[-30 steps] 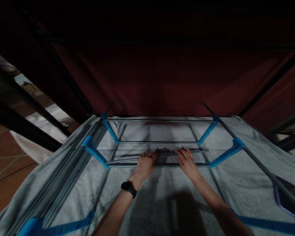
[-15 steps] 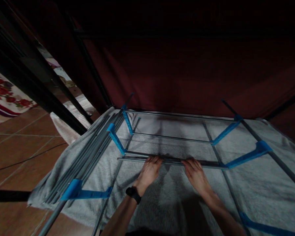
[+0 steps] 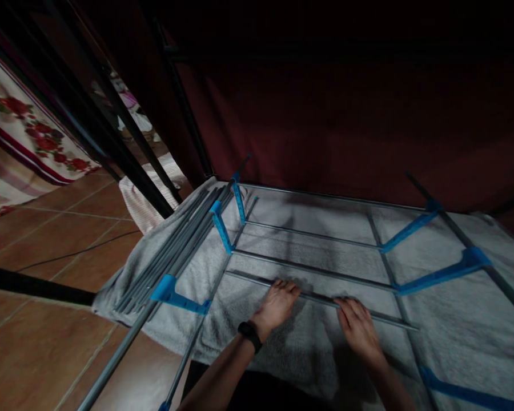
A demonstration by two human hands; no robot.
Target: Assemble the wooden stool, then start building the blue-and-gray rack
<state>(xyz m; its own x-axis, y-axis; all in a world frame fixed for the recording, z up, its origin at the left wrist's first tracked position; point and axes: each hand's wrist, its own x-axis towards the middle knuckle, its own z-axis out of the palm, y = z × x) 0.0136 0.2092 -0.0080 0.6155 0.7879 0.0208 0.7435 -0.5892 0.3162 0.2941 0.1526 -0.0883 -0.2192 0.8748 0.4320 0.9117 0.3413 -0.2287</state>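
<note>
A grey metal tube (image 3: 392, 321) lies crosswise in front of me, low over the grey blanket (image 3: 317, 348). My left hand (image 3: 278, 302), with a black band (image 3: 250, 337) at the wrist, has its fingers closed over the tube left of its middle. Farther right along the same tube, my right hand (image 3: 358, 328) grips it with the fingers over the top. Just beyond it runs a fixed crossbar (image 3: 312, 267) of a frame, joined at its ends to blue plastic brackets (image 3: 223, 231). A second bracket (image 3: 445, 274) stands at the right side.
Several loose grey tubes (image 3: 171, 251) lie bundled at the blanket's left side. A dark red curtain (image 3: 325, 131) hangs behind the frame. Black posts (image 3: 107, 137) rise at the left above a tiled floor (image 3: 38, 325) with a thin cable (image 3: 81, 250).
Both hands have drawn the tube toward me, away from the fixed crossbar, leaving a gap between them. My view has shifted left, showing more floor.
</note>
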